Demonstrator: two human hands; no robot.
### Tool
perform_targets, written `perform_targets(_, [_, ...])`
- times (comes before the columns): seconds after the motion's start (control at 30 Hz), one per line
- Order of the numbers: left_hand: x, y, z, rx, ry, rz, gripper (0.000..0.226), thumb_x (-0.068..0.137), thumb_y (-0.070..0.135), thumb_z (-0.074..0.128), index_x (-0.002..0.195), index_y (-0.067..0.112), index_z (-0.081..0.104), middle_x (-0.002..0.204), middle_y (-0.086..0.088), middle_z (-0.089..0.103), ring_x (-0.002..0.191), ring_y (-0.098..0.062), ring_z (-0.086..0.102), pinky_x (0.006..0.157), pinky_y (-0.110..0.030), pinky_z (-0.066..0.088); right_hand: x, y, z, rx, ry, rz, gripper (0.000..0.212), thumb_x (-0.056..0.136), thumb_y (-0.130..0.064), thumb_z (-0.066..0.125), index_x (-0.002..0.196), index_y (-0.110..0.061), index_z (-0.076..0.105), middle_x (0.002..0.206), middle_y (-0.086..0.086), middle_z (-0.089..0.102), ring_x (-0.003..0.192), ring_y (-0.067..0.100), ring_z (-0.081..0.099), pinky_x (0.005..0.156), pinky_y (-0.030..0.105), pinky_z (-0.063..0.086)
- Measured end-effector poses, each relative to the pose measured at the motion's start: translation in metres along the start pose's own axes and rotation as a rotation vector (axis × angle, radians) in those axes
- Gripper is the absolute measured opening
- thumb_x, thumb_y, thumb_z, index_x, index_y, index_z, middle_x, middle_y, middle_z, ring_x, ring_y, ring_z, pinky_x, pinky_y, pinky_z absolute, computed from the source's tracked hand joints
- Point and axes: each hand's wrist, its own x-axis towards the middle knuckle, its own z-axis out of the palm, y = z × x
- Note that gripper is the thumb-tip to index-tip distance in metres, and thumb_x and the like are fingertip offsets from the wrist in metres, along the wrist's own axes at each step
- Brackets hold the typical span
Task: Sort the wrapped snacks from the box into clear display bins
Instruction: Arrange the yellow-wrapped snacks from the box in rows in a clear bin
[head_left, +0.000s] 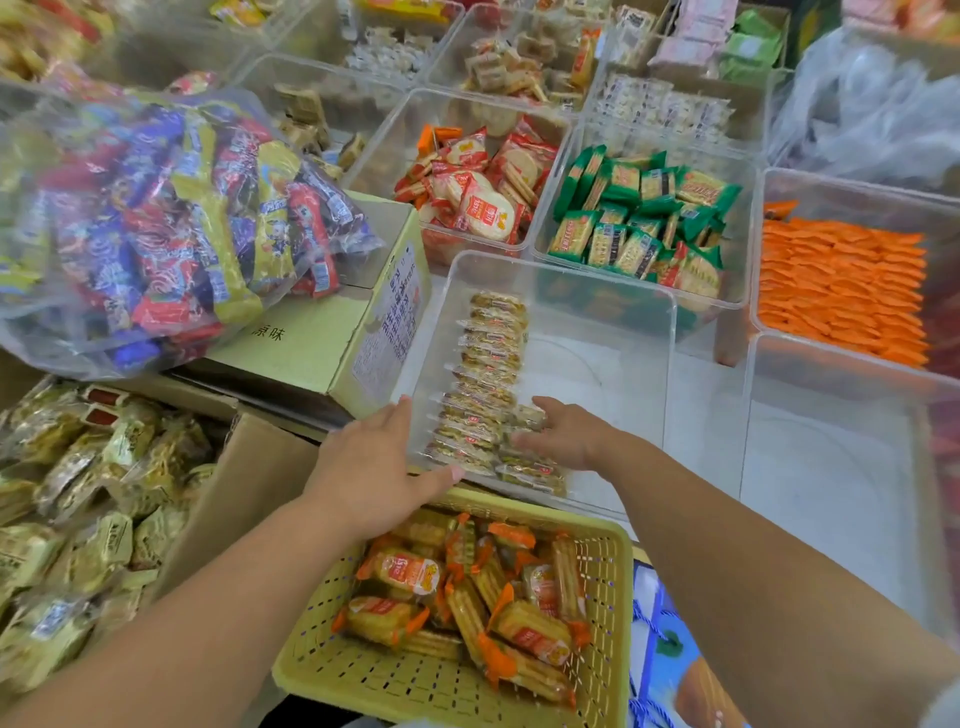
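From the head camera, the small golden biscuit packets in clear wrap (488, 374) lie in a neat row along the left wall of the big clear plastic bin (597, 270). A second short row starts at the near edge.

The right hand (566, 436) is inside the bin. Its fingers (535, 439) are flat and a bit spread, touching the packets at the near end, and it holds nothing. The left hand (374, 467) rests over the bin's near left corner with straight fingers, its thumb along the near rim.

The packets look light and thin. The wrap is shiny, so it may slip, and the biscuit inside could crack if squeezed. I think it is best to lift a few at once by their long sides, softly. More gold packets wait in the brown cardboard box (249, 467) on the left.

The right side of the bin is still bare. The space around it is tight:
- A yellow plastic basket (618, 597) sits just in front of the bin.
- A big clear bag of bright sweets (156, 218) lies on a pale green carton (311, 343) to the left.
- Bins of green packets (639, 218) and orange packets (841, 280) stand behind.

A white table shows between the bins.
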Motion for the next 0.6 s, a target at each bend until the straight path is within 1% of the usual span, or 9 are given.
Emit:
perform_targets(0.1, [-0.035,-0.008,0.001,-0.173,0.157,0.103,0.096,0.085,0.079,0.050,0.162,0.026,0.027,0.166,0.003,0.033,0.152,-0.020,0.029,0.124,-0.044,0.027,-0.021,-0.025,-0.001,-0.181,0.198,-0.008,0.083,0.089,-0.070,0.056,0.157,-0.031,0.028,0.157,0.010,0.041,0.141,0.037,0.039,0.112,0.052,0.039])
perform_targets(0.17, [-0.067,-0.020,-0.001,-0.303,0.250,0.150,0.079,0.087,0.072,0.057,0.154,0.032,0.041,0.157,0.010,0.042,0.146,-0.013,0.033,0.122,-0.038,0.030,-0.038,-0.051,0.003,-0.158,0.338,-0.088,0.075,0.090,-0.064,0.059,0.153,-0.029,0.038,0.152,0.009,0.046,0.137,0.036,0.042,0.108,0.051,0.043])
perform_targets(0.23, [-0.101,-0.042,-0.006,-0.383,0.376,0.177,0.064,0.085,0.067,0.059,0.141,0.036,0.055,0.136,0.023,0.051,0.130,0.000,0.041,0.114,-0.023,0.032,-0.058,-0.085,0.016,-0.083,0.426,-0.224,0.066,0.091,-0.057,0.062,0.149,-0.027,0.046,0.149,0.006,0.050,0.136,0.032,0.044,0.109,0.048,0.042])
perform_targets(0.3, [-0.132,-0.073,-0.013,-0.397,0.520,0.163,0.050,0.084,0.061,0.058,0.125,0.034,0.065,0.118,0.035,0.048,0.111,0.010,0.040,0.102,-0.001,0.025,-0.080,-0.128,0.040,-0.048,0.452,-0.401,0.058,0.092,-0.052,0.064,0.142,-0.025,0.054,0.143,0.004,0.054,0.134,0.025,0.045,0.111,0.040,0.038])
perform_targets(0.33, [-0.146,-0.092,-0.015,-0.407,0.563,0.126,0.045,0.084,0.059,0.057,0.120,0.034,0.066,0.115,0.036,0.046,0.106,0.013,0.040,0.098,0.003,0.024,-0.092,-0.148,0.055,-0.055,0.443,-0.487,0.055,0.092,-0.050,0.065,0.139,-0.024,0.057,0.140,0.002,0.056,0.132,0.022,0.045,0.110,0.036,0.036])
perform_targets(0.4, [-0.168,-0.136,-0.012,-0.443,0.614,0.028,0.035,0.085,0.056,0.061,0.116,0.038,0.064,0.112,0.033,0.051,0.103,0.013,0.046,0.093,-0.004,0.035,-0.115,-0.187,0.093,-0.090,0.389,-0.629,0.049,0.092,-0.050,0.065,0.135,-0.026,0.060,0.134,-0.002,0.057,0.127,0.018,0.046,0.107,0.031,0.034])
perform_targets(0.47, [-0.186,-0.184,-0.005,-0.494,0.613,-0.112,0.033,0.088,0.050,0.069,0.118,0.039,0.062,0.113,0.026,0.057,0.109,0.005,0.053,0.091,-0.022,0.046,-0.132,-0.220,0.134,-0.138,0.324,-0.720,0.048,0.092,-0.052,0.063,0.133,-0.029,0.061,0.134,-0.003,0.056,0.128,0.018,0.044,0.110,0.034,0.035])
perform_targets(0.53, [-0.197,-0.231,-0.002,-0.505,0.522,-0.258,0.044,0.088,0.046,0.074,0.128,0.034,0.061,0.123,0.014,0.059,0.114,-0.009,0.056,0.095,-0.035,0.049,-0.141,-0.249,0.174,-0.230,0.304,-0.768,0.051,0.090,-0.057,0.060,0.133,-0.030,0.062,0.135,-0.003,0.055,0.132,0.019,0.042,0.115,0.038,0.032])
perform_targets(0.6, [-0.202,-0.278,-0.006,-0.451,0.405,-0.331,0.056,0.085,0.048,0.077,0.135,0.033,0.056,0.131,0.007,0.058,0.119,-0.017,0.055,0.098,-0.038,0.049,-0.144,-0.275,0.212,-0.353,0.315,-0.811,0.052,0.089,-0.059,0.059,0.130,-0.028,0.064,0.134,-0.003,0.057,0.135,0.022,0.041,0.119,0.037,0.024])
